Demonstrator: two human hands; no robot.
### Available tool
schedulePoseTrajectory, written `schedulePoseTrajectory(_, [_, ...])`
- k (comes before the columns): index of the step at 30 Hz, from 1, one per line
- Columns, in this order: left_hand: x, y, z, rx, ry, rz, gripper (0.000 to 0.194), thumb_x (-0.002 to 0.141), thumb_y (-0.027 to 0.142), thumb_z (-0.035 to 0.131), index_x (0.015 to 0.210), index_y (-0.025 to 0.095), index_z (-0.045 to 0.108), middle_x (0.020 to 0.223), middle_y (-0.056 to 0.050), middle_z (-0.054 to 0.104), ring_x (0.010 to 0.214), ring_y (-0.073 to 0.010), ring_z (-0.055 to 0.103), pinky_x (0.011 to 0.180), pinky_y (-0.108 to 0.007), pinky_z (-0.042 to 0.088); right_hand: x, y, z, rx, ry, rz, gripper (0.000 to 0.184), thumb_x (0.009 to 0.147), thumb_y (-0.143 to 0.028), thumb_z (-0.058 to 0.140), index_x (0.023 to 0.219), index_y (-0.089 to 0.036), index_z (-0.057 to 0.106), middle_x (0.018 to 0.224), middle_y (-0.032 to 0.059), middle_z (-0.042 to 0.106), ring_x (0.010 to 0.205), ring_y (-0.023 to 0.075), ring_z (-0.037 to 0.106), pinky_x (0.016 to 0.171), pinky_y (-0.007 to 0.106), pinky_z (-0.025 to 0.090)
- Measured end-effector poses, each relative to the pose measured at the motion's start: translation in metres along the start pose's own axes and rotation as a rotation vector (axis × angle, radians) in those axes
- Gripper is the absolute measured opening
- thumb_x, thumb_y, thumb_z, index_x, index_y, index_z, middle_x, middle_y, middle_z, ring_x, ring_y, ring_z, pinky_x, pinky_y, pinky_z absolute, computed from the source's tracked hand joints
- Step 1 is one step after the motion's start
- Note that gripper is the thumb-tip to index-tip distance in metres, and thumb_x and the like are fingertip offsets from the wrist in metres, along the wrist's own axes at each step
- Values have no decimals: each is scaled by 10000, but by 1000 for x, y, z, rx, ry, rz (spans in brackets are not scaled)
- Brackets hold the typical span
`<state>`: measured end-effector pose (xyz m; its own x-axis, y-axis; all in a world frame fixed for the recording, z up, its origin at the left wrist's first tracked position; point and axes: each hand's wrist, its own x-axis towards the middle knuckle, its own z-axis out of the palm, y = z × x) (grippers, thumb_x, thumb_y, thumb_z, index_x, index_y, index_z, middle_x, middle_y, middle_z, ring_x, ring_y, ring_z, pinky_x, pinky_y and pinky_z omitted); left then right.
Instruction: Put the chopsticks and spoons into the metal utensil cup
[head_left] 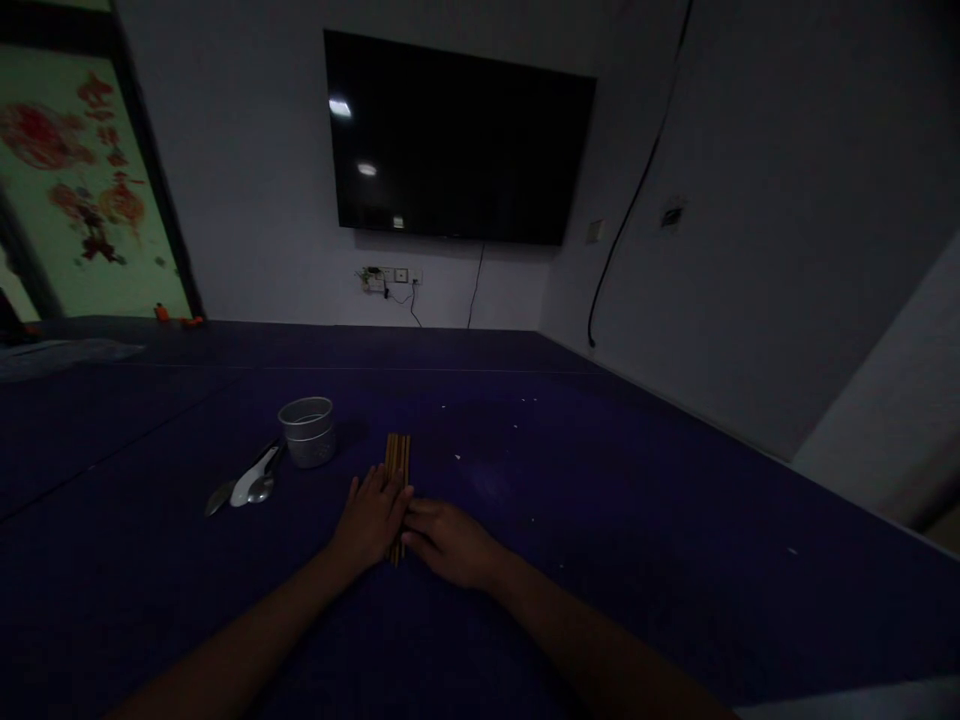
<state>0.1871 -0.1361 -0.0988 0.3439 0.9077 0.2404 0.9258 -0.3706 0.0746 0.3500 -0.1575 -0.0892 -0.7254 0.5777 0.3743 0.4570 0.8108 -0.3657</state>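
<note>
A bundle of wooden chopsticks (397, 455) lies on the dark blue surface (600, 520), pointing away from me. My left hand (370, 520) rests flat beside the bundle's left side, fingers stretched out and touching it. My right hand (448, 540) lies on the bundle's right side, fingers curled toward the sticks and pressing against them. The near ends of the chopsticks are hidden between the two hands.
A small metal cup (307, 431) stands just left of the chopsticks. Several spoons (247, 485), one white, lie further left. A black wall screen (457, 140) hangs ahead above a socket strip (390, 276). A black cable (637, 190) runs down the right wall.
</note>
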Motion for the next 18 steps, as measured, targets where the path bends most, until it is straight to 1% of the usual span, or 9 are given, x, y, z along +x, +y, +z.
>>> schedulePoseTrajectory(6, [0, 0, 1, 18, -26, 15, 488, 944, 351, 176, 1283, 180, 482, 1360, -141, 450, 1304, -309, 322, 1004, -535, 291, 0, 2, 0, 3, -4, 5, 243, 896, -179, 446, 1083, -176, 600, 1084, 73, 609, 1057, 188, 545, 906, 299, 428])
schedulePoseTrajectory(12, [1, 3, -1, -31, -8, -32, 515, 944, 391, 154, 1303, 176, 455, 1359, -142, 456, 1306, -287, 330, 1011, -527, 290, 0, 0, -1, 1, -2, 0, 244, 898, -178, 433, 1072, -168, 604, 1101, 81, 606, 1058, 188, 546, 910, 300, 427])
schedulePoseTrajectory(18, [0, 5, -7, -41, -50, -56, 505, 946, 378, 174, 1311, 163, 449, 1374, -149, 435, 1311, -293, 321, 1022, -527, 278, 0, 0, -2, 0, -8, -4, 253, 891, -176, 445, 1092, -169, 598, 1074, 78, 614, 1074, 186, 538, 918, 291, 421])
